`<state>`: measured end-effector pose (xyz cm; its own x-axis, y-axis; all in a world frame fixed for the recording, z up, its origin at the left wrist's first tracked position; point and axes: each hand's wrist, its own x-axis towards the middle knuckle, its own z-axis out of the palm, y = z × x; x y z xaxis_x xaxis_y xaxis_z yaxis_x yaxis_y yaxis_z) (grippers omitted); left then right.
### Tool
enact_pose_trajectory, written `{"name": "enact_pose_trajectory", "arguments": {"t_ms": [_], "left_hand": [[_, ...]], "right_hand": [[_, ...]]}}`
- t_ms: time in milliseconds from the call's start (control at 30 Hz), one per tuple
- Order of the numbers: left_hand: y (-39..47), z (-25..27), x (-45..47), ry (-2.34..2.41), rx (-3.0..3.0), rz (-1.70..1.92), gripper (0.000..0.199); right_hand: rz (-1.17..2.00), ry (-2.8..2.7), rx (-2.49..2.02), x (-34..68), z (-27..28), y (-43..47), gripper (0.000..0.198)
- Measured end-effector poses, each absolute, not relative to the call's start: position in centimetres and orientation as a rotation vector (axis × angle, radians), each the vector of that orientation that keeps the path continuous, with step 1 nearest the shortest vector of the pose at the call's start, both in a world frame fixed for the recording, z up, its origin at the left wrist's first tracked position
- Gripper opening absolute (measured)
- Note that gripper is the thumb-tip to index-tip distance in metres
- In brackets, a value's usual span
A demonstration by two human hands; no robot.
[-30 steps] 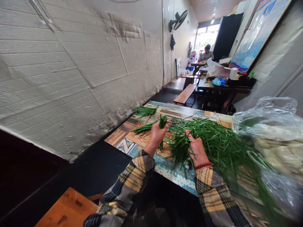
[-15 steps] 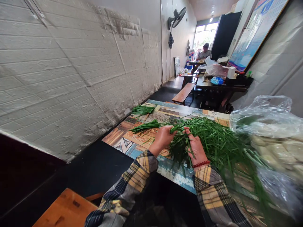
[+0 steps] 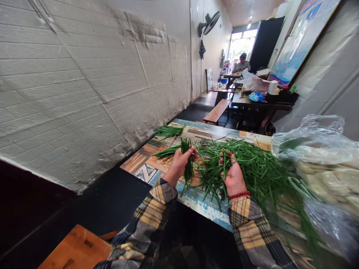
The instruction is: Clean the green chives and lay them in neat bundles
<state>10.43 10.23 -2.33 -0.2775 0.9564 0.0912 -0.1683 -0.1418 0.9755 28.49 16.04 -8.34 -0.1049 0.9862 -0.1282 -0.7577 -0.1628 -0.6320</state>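
Note:
My left hand (image 3: 178, 164) is closed around a bunch of garlic chives (image 3: 189, 172), held nearly upright above the table (image 3: 207, 205). My right hand (image 3: 235, 177), with a red bead bracelet at the wrist, is palm up at the near edge of a loose heap of garlic chives (image 3: 260, 164). Its fingers curl around a few strands, partly hidden by the green leaves. Beyond my left hand lies one neat bundle of chives (image 3: 164, 153). Another bundle (image 3: 169, 130) rests farther off, near the wall.
Clear plastic bags (image 3: 311, 138) with pale contents stand at the right, beside the heap. An orange wooden stool (image 3: 75, 248) is at lower left. Past the table are a bench (image 3: 218, 111), a cluttered dark table (image 3: 260, 104) and a seated person (image 3: 241, 65).
My hands have moved apart. My left hand has shifted left with the bunch of chives, which now stands more upright. My right hand has turned palm up by the heap.

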Motion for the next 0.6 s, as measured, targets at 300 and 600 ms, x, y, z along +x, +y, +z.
{"name": "enact_pose_trajectory", "arguments": {"t_ms": [300,600], "left_hand": [[10.7,-2.9,12.8,1.317,1.081,1.485,0.029],[12.1,-4.9,14.7,1.245,1.248,1.370,0.022]], "right_hand": [[1.720,-0.434,-0.616,28.5,-8.0,15.6,0.016],[1.671,-0.511,-0.640,28.0,-8.3,15.5,0.022]]}}
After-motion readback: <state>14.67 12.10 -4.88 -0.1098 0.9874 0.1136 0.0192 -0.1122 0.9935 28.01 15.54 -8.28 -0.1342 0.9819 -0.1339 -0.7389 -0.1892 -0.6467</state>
